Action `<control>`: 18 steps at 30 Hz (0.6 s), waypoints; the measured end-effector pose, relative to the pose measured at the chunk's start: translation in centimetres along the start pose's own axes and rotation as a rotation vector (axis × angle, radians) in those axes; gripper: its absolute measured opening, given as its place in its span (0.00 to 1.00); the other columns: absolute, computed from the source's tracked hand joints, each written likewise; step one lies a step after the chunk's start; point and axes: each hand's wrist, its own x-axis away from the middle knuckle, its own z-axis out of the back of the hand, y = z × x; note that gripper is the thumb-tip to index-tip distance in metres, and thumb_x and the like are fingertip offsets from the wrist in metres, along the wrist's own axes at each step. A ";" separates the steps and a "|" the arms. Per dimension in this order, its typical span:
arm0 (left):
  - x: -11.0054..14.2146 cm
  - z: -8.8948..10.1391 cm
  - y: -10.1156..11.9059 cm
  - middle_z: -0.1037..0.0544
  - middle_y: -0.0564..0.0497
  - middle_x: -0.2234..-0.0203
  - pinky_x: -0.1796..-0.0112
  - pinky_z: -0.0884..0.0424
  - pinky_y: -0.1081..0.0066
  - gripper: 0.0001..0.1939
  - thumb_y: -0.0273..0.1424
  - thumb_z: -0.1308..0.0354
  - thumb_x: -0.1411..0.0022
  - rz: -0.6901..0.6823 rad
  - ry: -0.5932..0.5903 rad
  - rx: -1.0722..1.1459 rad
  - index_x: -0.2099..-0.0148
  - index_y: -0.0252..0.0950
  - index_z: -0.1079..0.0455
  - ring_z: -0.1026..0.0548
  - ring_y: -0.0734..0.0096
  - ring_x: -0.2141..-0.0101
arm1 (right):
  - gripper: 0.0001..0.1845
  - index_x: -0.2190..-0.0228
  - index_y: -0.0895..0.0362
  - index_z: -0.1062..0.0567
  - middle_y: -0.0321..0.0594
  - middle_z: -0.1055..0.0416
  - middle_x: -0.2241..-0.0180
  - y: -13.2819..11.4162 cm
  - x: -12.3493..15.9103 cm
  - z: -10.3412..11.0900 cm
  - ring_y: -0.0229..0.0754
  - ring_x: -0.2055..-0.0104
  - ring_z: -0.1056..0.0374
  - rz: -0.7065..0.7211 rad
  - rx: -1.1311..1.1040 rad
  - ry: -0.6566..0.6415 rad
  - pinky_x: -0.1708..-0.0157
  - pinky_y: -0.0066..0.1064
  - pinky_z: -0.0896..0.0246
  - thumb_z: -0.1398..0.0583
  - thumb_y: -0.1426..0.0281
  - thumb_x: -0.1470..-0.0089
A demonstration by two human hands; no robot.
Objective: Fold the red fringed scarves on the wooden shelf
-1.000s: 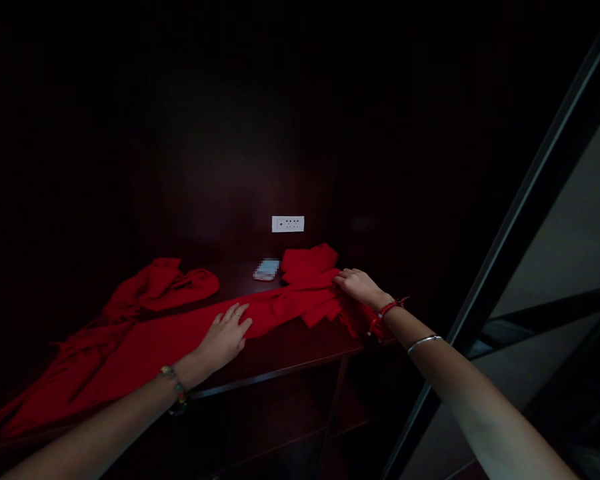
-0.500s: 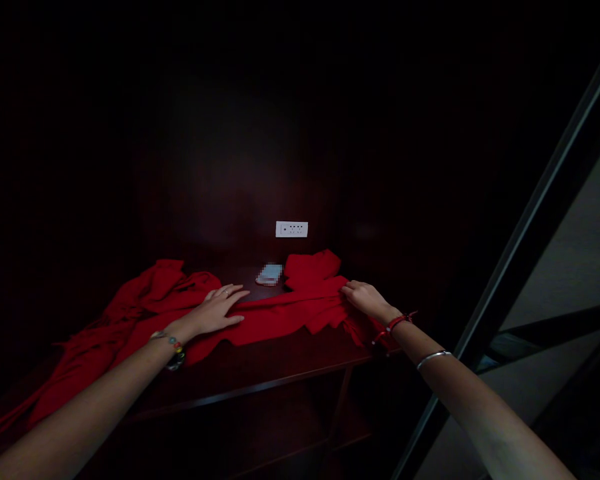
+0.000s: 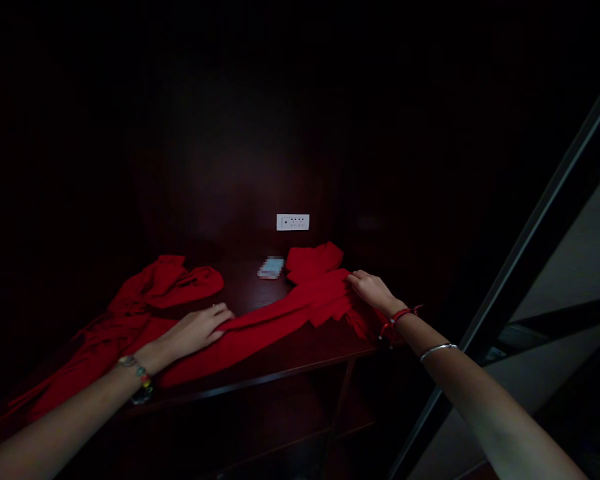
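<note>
A long red scarf (image 3: 275,317) with fringed ends lies across a dark wooden shelf (image 3: 280,355). Its left part is bunched up, and its right part is crumpled in folds. My left hand (image 3: 197,331), wearing a ring and a beaded bracelet, is closed on the scarf's far edge left of the middle. At the right end, my right hand (image 3: 371,291) pinches the folded cloth; its fingertips are partly hidden. Between the hands the fabric runs in a slanting, fairly taut strip.
A white socket plate (image 3: 293,222) is set in the dark back wall. Below it a small, pixelated pale packet (image 3: 271,268) lies on the shelf. Lower compartments open beneath the shelf's front edge. A slanting metal-edged door frame (image 3: 525,267) stands on the right.
My left hand has moved left and toward me, its spread fingers closing on the scarf. The strip now slants down to the left. My right hand stays on the right end.
</note>
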 end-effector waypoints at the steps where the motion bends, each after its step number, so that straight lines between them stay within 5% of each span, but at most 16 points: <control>1: 0.8 -0.6 0.4 0.32 0.47 0.56 0.58 0.35 0.70 0.14 0.32 0.56 0.40 -0.002 -0.050 -0.004 0.53 0.39 0.36 0.31 0.67 0.58 | 0.08 0.67 0.59 0.32 0.42 0.32 0.67 -0.1 0.1 0.0 0.40 0.63 0.39 0.007 0.005 -0.006 0.68 0.26 0.48 0.50 0.76 0.46; 5: 2.7 -2.3 -0.3 0.32 0.44 0.53 0.55 0.37 0.65 0.17 0.29 0.55 0.42 0.113 -0.100 -0.053 0.51 0.37 0.37 0.32 0.63 0.54 | 0.08 0.66 0.59 0.32 0.43 0.32 0.66 -0.2 0.3 -0.2 0.41 0.63 0.39 0.026 0.017 -0.011 0.68 0.27 0.48 0.50 0.75 0.46; 11: 4.1 -1.0 -3.9 0.30 0.47 0.57 0.55 0.40 0.64 0.15 0.37 0.54 0.44 0.181 -0.104 -0.022 0.56 0.38 0.34 0.32 0.63 0.56 | 0.10 0.65 0.60 0.30 0.45 0.32 0.65 -0.6 -0.4 1.0 0.43 0.62 0.40 0.052 0.011 -0.045 0.66 0.30 0.49 0.49 0.77 0.48; 14: 5.2 -0.7 -5.3 0.31 0.48 0.55 0.53 0.43 0.64 0.21 0.44 0.54 0.44 0.200 -0.092 0.018 0.52 0.40 0.37 0.35 0.63 0.54 | 0.14 0.61 0.59 0.30 0.47 0.33 0.62 -3.7 -0.8 3.3 0.46 0.58 0.42 0.131 -0.024 0.011 0.62 0.34 0.50 0.48 0.79 0.51; 18: 6.2 -1.0 -6.6 0.34 0.47 0.51 0.51 0.47 0.63 0.27 0.48 0.54 0.44 0.219 -0.115 0.019 0.47 0.40 0.41 0.37 0.62 0.51 | 0.18 0.55 0.59 0.34 0.47 0.35 0.57 -11.6 -1.3 5.8 0.46 0.55 0.44 0.368 -0.171 0.113 0.58 0.36 0.52 0.47 0.74 0.50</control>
